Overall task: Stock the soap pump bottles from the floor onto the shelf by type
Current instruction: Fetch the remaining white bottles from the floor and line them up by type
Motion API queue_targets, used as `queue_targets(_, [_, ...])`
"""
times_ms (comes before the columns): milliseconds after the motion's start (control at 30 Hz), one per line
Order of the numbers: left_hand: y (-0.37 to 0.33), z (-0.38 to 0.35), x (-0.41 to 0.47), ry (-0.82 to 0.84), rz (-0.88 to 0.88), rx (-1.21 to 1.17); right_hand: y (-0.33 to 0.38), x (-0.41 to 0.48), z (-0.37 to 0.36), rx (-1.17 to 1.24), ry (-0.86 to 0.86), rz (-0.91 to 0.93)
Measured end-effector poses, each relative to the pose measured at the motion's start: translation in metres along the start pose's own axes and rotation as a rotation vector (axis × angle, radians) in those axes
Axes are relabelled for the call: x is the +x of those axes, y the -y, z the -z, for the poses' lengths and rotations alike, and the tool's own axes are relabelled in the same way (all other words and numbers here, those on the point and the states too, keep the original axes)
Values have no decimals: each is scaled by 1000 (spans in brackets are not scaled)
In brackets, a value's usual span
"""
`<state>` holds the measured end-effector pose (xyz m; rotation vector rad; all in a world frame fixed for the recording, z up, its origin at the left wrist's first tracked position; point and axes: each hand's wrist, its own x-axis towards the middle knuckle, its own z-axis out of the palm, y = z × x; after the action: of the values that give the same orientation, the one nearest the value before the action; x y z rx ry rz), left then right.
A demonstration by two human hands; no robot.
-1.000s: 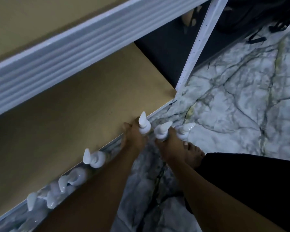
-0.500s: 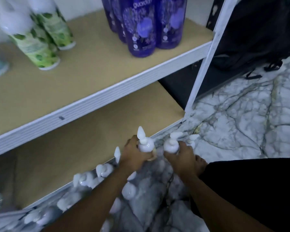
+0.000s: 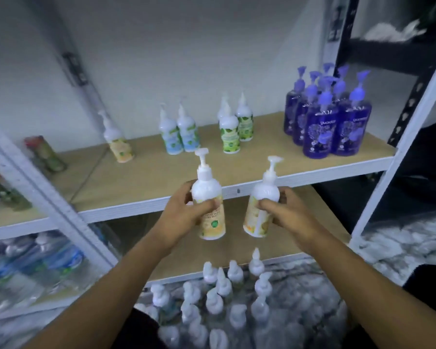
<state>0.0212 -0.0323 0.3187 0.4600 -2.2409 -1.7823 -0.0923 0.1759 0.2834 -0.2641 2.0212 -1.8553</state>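
My left hand (image 3: 184, 212) grips a white pump bottle with an orange-yellow label (image 3: 208, 195), held upright in front of the shelf edge. My right hand (image 3: 285, 210) grips a second orange-labelled bottle (image 3: 261, 197), tilted slightly right. On the wooden shelf board (image 3: 262, 159) stand one orange-labelled bottle (image 3: 117, 139) at the left, two blue-labelled bottles (image 3: 179, 134), three green-labelled bottles (image 3: 233, 124) and several purple bottles (image 3: 327, 117) at the right. Several white pump bottles (image 3: 219, 295) stand on the marble floor below my arms.
A white upright post (image 3: 398, 152) bounds the shelf on the right, another slants at the left (image 3: 48, 197). Wrapped packs of water bottles (image 3: 33, 268) fill the lower left bay. A lower wooden shelf (image 3: 300, 243) lies behind the held bottles. A dark rack (image 3: 388, 54) stands at the far right.
Both hands lifted a bottle each from the floor cluster up to the level of the middle shelf. The camera view tilted up from the floor to the shelf.
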Motion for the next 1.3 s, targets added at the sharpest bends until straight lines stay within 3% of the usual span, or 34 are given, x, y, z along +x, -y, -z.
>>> queue_targets(200, [-8, 39, -47, -285, 23, -316, 51, -20, -44, 106, 212, 28])
queue_targets(333, [5, 34, -67, -397, 159, -485, 46, -30, -56, 159, 299, -6])
queue_targets(667, [10, 31, -68, -269, 251, -621, 19, -32, -72, 388, 270, -69])
queue_targets(1000, [17, 18, -68, -247, 195, -435, 9, -32, -68, 129, 243, -19])
queue_targets(1300, [16, 21, -71, -276, 157, -393, 14, -36, -71, 64, 177, 94])
